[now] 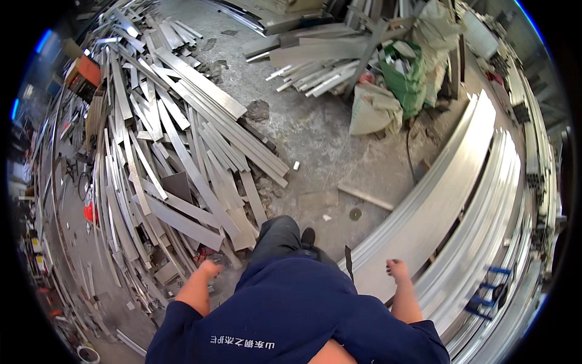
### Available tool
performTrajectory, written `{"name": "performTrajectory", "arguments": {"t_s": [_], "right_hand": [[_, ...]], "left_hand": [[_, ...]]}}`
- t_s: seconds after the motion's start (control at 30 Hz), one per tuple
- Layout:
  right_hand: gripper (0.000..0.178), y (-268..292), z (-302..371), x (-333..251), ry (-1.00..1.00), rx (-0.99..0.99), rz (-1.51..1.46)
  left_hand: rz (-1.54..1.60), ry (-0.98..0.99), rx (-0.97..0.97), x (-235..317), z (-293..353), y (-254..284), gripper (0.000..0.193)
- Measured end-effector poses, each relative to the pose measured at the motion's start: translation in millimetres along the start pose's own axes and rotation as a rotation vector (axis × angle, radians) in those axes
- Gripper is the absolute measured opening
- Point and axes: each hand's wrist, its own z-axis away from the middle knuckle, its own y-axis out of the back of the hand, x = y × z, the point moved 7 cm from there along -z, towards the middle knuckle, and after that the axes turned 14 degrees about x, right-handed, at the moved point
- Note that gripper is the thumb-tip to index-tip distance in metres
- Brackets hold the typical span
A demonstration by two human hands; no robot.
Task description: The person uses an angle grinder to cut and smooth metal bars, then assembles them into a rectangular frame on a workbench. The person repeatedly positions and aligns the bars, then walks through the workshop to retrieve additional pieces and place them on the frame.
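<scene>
My left hand (210, 269) hangs beside my left hip, apart from the near end of a large heap of silvery metal strips (200, 176). Blur hides how its fingers lie, and I make out nothing in it. On the other side, my right hand (397, 269) hangs over a stack of long, wide metal panels (424, 209). Its fingers look bent, with dark patches at their tips, but they are too blurred to read. Whether either hand holds anything small I cannot see. My dark shoe (308, 236) stands on the concrete floor.
A short metal bar (365, 198) and a small round disc (355, 214) lie on the floor ahead. Farther off are a green sack (403, 76), a pale sack (374, 110) and more metal strips (321, 73). A blue metal frame (490, 293) rests on long profiles at right.
</scene>
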Motion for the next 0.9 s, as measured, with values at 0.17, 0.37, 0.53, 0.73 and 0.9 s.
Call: {"name": "performTrajectory", "arguments": {"t_s": [0.17, 0.37, 0.53, 0.73, 0.9], "right_hand": [[0.029, 41, -104, -211, 0.189, 0.058, -0.174], [0.029, -11, -154, -374, 0.357, -0.069, 0.062], [0.039, -46, -168, -451, 0.249, -0.341, 0.452], [0.032, -90, -277, -581, 0.144, -0.355, 0.393], [0.025, -141, -401, -753, 0.21, -0.193, 0.19]], "left_hand": [[0.28, 0.404, 0.046, 32, 19, -5, 0.036], [0.231, 0.206, 0.047, 141, -92, 43, 0.035], [0.557, -0.011, 0.391, 319, -172, 191, 0.043], [0.515, -0.064, 0.448, 414, -267, 318, 0.049], [0.757, 0.297, 0.509, 389, -340, 319, 0.038]]}}
